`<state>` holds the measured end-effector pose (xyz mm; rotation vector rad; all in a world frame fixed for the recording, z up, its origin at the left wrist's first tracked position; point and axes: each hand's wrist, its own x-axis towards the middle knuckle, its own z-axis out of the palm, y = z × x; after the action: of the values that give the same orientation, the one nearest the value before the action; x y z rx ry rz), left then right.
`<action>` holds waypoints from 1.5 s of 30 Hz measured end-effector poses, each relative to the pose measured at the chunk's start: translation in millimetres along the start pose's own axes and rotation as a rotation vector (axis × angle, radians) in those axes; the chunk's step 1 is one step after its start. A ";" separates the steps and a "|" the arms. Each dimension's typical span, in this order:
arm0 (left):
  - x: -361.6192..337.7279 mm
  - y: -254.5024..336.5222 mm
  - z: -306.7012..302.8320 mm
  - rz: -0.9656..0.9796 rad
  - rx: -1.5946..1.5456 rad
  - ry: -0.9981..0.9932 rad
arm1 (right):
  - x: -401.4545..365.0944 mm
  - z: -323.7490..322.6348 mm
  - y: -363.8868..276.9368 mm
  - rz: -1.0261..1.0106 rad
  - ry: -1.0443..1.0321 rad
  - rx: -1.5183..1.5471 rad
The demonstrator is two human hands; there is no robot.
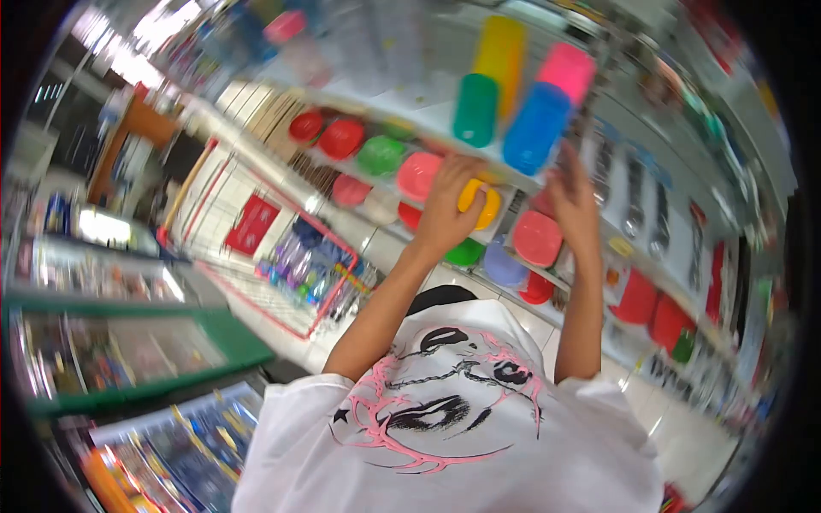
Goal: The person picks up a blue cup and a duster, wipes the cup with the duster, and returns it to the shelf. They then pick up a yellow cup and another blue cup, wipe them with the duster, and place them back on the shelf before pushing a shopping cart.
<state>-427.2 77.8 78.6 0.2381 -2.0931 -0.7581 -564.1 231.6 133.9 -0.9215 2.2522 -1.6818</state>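
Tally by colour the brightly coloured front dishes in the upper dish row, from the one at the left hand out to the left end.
Yellow dish, at the left hand: 1
Pink dish: 1
Green dish: 1
Red dishes: 2
Total: 5
Any tucked behind or stacked inside can't be told.

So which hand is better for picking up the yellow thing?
Probably the left hand: it touches the yellow thing, while the right hand is apart from it, near the blue container.
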 end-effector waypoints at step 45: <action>-354.8 -347.0 -192.0 -1.011 0.100 -0.727 | -147.4 257.5 22.4 0.688 -0.686 -0.446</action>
<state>-98.2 -129.4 -284.7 1.3010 -2.6514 -1.4816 -329.5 113.5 -6.0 -0.5523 2.0915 -0.4817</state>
